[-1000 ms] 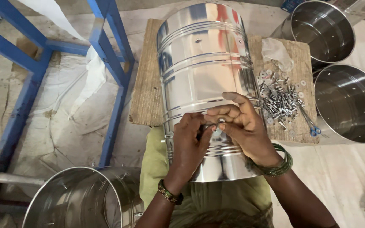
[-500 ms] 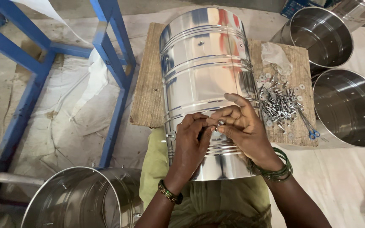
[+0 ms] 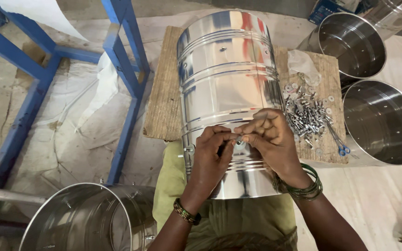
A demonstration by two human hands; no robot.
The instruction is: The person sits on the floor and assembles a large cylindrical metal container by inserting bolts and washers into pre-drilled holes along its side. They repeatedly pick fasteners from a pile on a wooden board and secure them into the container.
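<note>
steel drum lies on its side across a wooden board and the person's lap. left hand and right hand are drawn together on its wall, fingertips pinching a small fastener; which hand grips it i cannot tell. risk: the piece could slip off the curved, slick metal and drop, or the drum could roll. count: four drums in view, one heap of bolts and washers, one blue frame.

Drum lies on board; screws right.
</note>
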